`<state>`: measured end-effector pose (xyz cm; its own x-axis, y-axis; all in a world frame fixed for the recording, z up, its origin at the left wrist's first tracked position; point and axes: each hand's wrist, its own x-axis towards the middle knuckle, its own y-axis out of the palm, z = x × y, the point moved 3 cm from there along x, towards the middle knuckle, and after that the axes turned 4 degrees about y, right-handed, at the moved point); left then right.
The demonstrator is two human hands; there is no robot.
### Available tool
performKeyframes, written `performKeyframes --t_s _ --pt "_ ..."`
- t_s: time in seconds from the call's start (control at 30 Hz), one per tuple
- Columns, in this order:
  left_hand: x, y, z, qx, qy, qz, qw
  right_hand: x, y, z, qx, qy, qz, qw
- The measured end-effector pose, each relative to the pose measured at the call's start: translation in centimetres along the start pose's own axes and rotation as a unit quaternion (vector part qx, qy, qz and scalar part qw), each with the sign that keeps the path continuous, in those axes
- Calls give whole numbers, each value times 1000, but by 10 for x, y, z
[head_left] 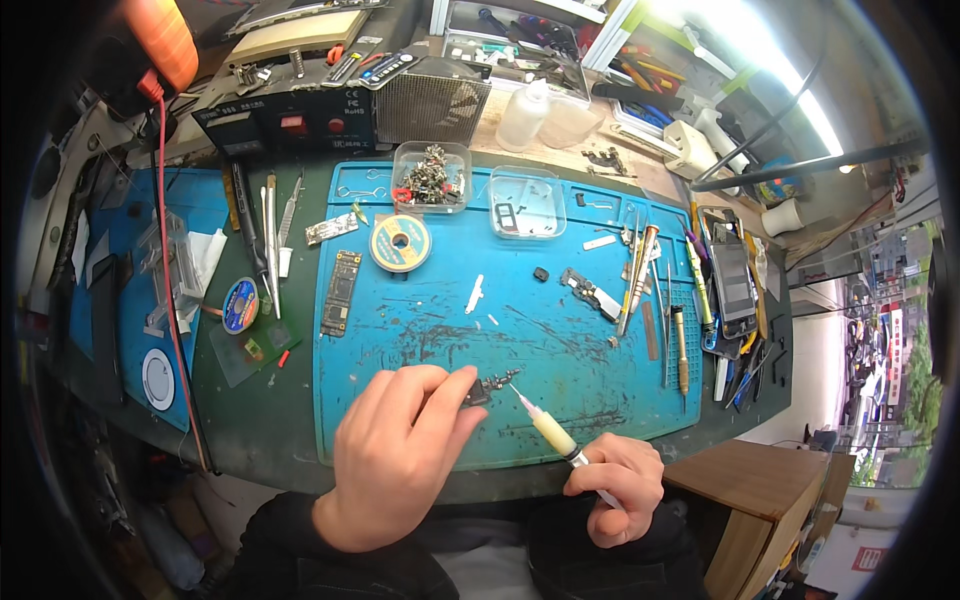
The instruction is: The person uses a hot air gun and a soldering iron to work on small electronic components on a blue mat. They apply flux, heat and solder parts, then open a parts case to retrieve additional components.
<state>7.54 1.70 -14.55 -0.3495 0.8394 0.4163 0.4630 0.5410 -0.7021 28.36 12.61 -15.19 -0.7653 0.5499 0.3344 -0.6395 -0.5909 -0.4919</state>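
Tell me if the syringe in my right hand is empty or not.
Not empty: the syringe shows a pale yellow filling through its see-through barrel.

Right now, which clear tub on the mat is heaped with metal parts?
The left tub, behind the yellow spool; the right tub is mostly bare inside.

Shows a small dark part (pixel 484 391) partly covered by the left hand (pixel 400 450); hides some of a syringe (pixel 552 432) within the right hand (pixel 620 485); crops dark sleeves (pixel 285 555) below; leaves heaped metal bits (pixel 432 172) too small to identify.
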Motion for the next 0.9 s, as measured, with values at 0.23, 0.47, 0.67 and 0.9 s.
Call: performKeyframes --t_s 0.23,0.47,0.67,0.9 --pt "-1 3 2 -8 -13 -1 1000 2 3 0 -25 -13 16 999" --pt "-2 5 3 -2 22 -19 1000 4 3 3 -30 -14 12 999" --pt "-2 5 3 -2 40 -16 999 5 4 4 -37 -15 9 999" --pt "-2 5 3 -5 44 -12 999 6 5 5 -42 -10 9 999"
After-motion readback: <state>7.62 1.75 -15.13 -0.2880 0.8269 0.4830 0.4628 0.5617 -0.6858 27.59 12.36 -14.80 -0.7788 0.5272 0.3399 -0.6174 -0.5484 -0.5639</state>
